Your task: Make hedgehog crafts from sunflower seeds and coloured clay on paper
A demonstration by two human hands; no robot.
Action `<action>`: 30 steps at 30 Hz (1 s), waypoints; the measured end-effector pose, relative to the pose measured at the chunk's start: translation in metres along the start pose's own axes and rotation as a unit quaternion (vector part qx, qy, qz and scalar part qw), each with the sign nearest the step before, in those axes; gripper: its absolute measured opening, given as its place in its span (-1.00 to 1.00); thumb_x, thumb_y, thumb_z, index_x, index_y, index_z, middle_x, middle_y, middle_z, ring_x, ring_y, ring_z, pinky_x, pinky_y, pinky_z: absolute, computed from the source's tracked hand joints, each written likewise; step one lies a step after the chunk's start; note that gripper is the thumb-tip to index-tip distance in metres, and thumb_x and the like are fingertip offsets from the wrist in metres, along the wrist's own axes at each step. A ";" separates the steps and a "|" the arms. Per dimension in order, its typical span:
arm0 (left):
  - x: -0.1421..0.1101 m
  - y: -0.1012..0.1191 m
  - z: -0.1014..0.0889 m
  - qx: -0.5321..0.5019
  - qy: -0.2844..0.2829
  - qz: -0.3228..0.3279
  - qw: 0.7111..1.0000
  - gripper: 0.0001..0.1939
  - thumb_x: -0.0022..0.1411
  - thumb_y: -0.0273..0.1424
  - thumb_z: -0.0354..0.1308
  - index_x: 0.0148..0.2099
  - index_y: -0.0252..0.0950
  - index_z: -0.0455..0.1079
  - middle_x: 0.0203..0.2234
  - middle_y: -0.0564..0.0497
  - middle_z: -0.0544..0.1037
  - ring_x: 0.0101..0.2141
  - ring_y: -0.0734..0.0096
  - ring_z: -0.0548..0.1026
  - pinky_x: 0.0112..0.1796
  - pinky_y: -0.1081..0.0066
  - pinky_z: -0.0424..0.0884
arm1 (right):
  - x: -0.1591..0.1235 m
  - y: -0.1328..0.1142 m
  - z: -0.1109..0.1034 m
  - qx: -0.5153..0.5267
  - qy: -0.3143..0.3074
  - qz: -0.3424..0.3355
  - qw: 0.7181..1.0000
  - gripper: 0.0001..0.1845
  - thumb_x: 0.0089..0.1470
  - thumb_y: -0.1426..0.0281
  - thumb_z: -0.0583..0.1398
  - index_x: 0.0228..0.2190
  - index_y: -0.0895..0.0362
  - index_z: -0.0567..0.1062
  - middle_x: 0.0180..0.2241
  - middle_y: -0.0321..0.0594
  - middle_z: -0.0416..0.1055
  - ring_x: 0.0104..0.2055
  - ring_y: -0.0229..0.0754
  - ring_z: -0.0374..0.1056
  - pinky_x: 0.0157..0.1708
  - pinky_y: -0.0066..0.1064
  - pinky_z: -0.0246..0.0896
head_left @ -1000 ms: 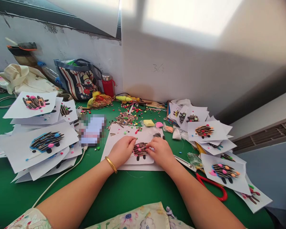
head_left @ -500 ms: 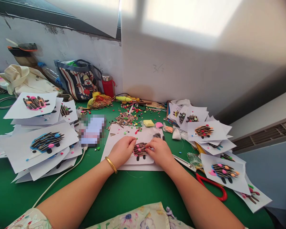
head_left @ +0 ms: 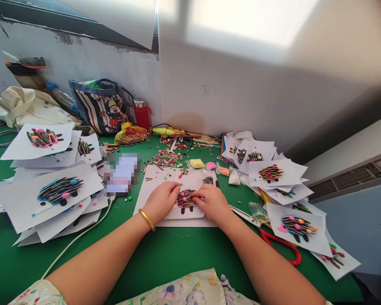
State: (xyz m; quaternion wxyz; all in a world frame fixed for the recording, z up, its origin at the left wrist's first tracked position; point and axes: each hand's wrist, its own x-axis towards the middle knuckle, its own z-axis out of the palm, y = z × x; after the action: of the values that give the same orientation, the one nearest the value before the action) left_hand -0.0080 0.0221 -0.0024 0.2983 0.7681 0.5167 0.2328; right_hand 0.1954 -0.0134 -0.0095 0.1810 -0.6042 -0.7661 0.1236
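Observation:
A hedgehog picture (head_left: pixel 187 199) made of striped sunflower seeds, with pink dots and dark feet, lies on white paper in front of me. My left hand (head_left: pixel 163 199) is at its upper left, thumb and forefinger pinched on a tiny green bit of clay (head_left: pixel 181 184). At the hedgehog's right side, my right hand (head_left: pixel 211 202) has its fingertips closed together and touching the seeds; anything between them is hidden. Underneath is a larger white sheet (head_left: pixel 174 223). A lump of black clay (head_left: pixel 208 180) sits just beyond my right hand.
Paper stacks with finished hedgehogs stand left (head_left: pixel 92 178) and right (head_left: pixel 320 218). Red-handled scissors (head_left: pixel 281 245) lie right of my forearm. Loose seeds (head_left: pixel 165 157), a yellow clay packet (head_left: pixel 197 163) and other clay lumps lie beyond the sheet. A phone (head_left: pixel 122 173) with a cable is left.
The view has shifted very slightly. Both hands keep nearly the same place and pose at the hedgehog picture.

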 end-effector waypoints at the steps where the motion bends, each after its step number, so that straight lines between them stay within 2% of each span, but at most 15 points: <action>1: 0.000 0.000 0.000 0.000 -0.001 -0.001 1.000 -0.60 0.35 -0.24 -0.11 -0.07 -0.26 0.52 -0.11 -0.11 0.60 -0.08 0.15 0.51 -0.05 0.24 0.38 | 0.000 0.000 0.000 0.000 -0.002 0.000 1.000 -0.83 0.11 0.41 0.27 -0.26 -0.02 0.66 -0.33 -0.24 0.51 -0.21 -0.15 0.38 -0.20 -0.34 0.18; 12: 0.001 0.001 0.000 0.000 -0.001 0.001 1.000 -0.61 0.34 -0.24 -0.10 -0.08 -0.27 0.52 -0.13 -0.12 0.60 -0.09 0.14 0.52 -0.05 0.23 0.39 | 0.001 -0.001 -0.001 0.015 0.018 0.010 1.000 -0.88 0.06 0.43 0.30 -0.34 -0.02 0.64 -0.33 -0.27 0.46 -0.20 -0.16 0.35 -0.20 -0.34 0.15; 21: 0.002 -0.004 0.001 -0.012 0.020 0.007 1.000 -0.63 0.32 -0.24 -0.05 -0.07 -0.26 0.52 -0.14 -0.09 0.61 -0.10 0.15 0.53 -0.05 0.23 0.41 | 0.000 0.000 -0.010 0.060 0.032 0.000 0.998 -0.87 0.11 0.41 0.26 -0.31 0.01 0.64 -0.34 -0.25 0.46 -0.21 -0.17 0.36 -0.19 -0.36 0.19; 25: 0.003 -0.004 0.001 -0.038 0.027 0.004 0.999 -0.65 0.32 -0.23 -0.05 -0.06 -0.26 0.50 -0.11 -0.09 0.59 -0.07 0.17 0.51 -0.04 0.23 0.40 | 0.003 0.020 -0.029 0.068 0.076 0.036 0.994 -0.79 0.19 0.39 0.15 -0.27 0.05 0.62 -0.31 -0.22 0.50 -0.19 -0.14 0.37 -0.18 -0.35 0.22; 28: 0.003 -0.002 -0.001 -0.061 0.038 0.007 0.997 -0.67 0.32 -0.22 -0.04 -0.09 -0.26 0.47 -0.17 -0.07 0.58 -0.12 0.20 0.50 -0.08 0.25 0.39 | 0.002 0.049 -0.049 0.052 0.144 0.110 0.982 -0.73 0.23 0.34 0.08 -0.21 0.07 0.59 -0.17 -0.17 0.53 -0.10 -0.09 0.38 -0.18 -0.32 0.23; 30: 0.003 0.000 -0.003 -0.077 0.049 0.011 0.996 -0.71 0.32 -0.21 -0.03 -0.17 -0.26 0.44 -0.28 -0.04 0.56 -0.23 0.25 0.49 -0.18 0.30 0.39 | 0.001 0.068 -0.060 0.008 0.166 0.158 0.973 -0.69 0.25 0.34 0.05 -0.17 0.08 0.58 -0.14 -0.14 0.52 -0.11 -0.07 0.39 -0.18 -0.30 0.22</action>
State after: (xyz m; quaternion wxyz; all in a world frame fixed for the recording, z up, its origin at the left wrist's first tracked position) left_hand -0.0084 0.0258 -0.0002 0.3281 0.7362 0.5024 0.3130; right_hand 0.2812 0.0019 0.0172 0.2881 -0.7284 -0.6192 0.0548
